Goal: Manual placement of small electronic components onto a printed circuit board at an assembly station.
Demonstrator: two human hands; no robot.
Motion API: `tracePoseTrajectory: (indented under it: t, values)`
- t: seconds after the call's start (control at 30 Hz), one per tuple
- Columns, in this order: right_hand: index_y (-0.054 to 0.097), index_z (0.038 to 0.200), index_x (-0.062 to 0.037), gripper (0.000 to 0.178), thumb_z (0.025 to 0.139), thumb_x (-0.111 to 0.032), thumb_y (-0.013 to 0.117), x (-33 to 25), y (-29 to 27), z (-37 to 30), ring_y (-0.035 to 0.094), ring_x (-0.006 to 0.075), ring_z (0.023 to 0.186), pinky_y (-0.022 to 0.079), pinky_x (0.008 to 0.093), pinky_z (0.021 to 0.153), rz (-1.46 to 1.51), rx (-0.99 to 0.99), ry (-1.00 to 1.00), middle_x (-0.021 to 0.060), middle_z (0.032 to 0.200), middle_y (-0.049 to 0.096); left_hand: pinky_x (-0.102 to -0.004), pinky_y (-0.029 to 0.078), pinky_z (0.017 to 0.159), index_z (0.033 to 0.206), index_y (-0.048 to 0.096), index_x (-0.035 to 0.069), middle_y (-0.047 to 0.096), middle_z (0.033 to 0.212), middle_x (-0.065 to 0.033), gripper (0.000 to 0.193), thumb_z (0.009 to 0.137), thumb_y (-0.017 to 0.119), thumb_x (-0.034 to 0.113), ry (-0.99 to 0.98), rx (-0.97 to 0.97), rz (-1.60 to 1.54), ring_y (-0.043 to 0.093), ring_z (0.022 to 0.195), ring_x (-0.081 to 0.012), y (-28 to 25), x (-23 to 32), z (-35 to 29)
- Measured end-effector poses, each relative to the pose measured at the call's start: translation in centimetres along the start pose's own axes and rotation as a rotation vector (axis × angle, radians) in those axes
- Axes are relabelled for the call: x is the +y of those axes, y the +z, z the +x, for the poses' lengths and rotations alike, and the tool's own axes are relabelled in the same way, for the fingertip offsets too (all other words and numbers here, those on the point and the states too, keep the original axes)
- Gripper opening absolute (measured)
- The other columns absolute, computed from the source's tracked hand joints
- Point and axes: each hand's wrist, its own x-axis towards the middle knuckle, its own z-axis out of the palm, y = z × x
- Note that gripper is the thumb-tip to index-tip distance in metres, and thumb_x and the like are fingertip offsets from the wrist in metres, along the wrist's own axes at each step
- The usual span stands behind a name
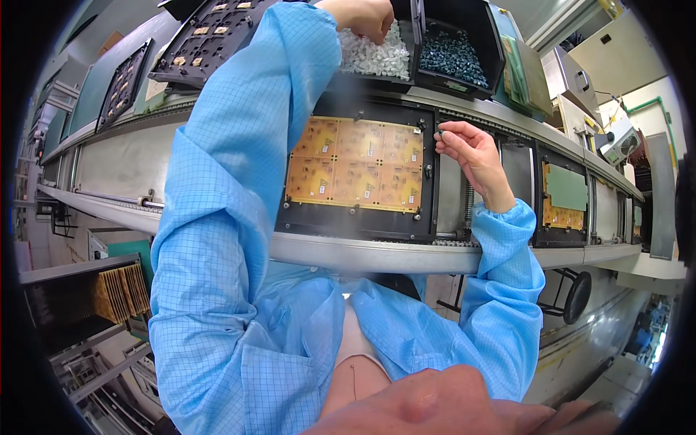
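Note:
My left hand (365, 17) reaches into a black bin of small white plastic parts (377, 58). Its fingers are curled together with their tips at the parts, and what they pinch is hidden. My right hand (473, 154) is raised just past the right edge of a yellow-brown circuit board panel (357, 165). Between its thumb and fingertips is a tiny dark green component (440, 133). The panel lies in a black carrier frame (319, 219) on the conveyor in front of me, and my left sleeve covers part of its left side.
Beside the white parts stands a black bin of dark blue-green components (453, 59). Down the line to the right, another carrier holds a board with a green cover (566, 190). A metal rail (370, 255) runs along my side. Black fixture trays (210, 36) stand at the far left.

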Motion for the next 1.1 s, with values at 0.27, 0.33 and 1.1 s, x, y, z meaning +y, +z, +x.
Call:
tracePoseTrajectory:
  t: [0.27,0.33,1.1]
  values:
    - [0.072,0.105,-0.0002,0.015,0.091,-0.003,0.069,-0.7,2.1,-0.3,0.062,0.0090,0.082,0.049,0.0221,0.074,-0.743,0.091,-0.227,0.0028,0.096,0.070,-0.0431,0.056,0.074,0.080,0.077,0.010,0.072,0.083,-0.0164,0.014,0.071,0.072,0.019,0.020,0.299,0.104,0.070,0.081,-0.0353,2.1,-0.3,-1.5]
    - [0.072,0.104,-0.0010,0.014,0.090,-0.002,0.069,-1.3,2.6,-0.1,0.062,0.0098,0.081,0.049,0.0229,0.073,-0.883,0.079,-0.271,0.0032,0.095,0.069,-0.0443,0.056,0.072,0.073,0.074,0.011,0.071,0.079,-0.0146,0.007,0.070,0.069,0.013,0.112,0.342,0.226,0.070,0.079,-0.0350,2.2,0.1,-2.2]
    - [0.067,0.096,-0.0012,0.018,0.080,0.005,0.072,-3.2,2.9,1.6,0.063,0.0231,0.076,0.053,0.0324,0.068,-1.317,-0.167,-0.700,0.0094,0.085,0.062,-0.0458,0.053,0.080,0.080,0.072,0.003,0.069,0.080,-0.0189,0.011,0.075,0.064,0.009,0.136,0.800,-0.265,0.067,0.083,-0.0380,4.5,-0.1,-2.9]
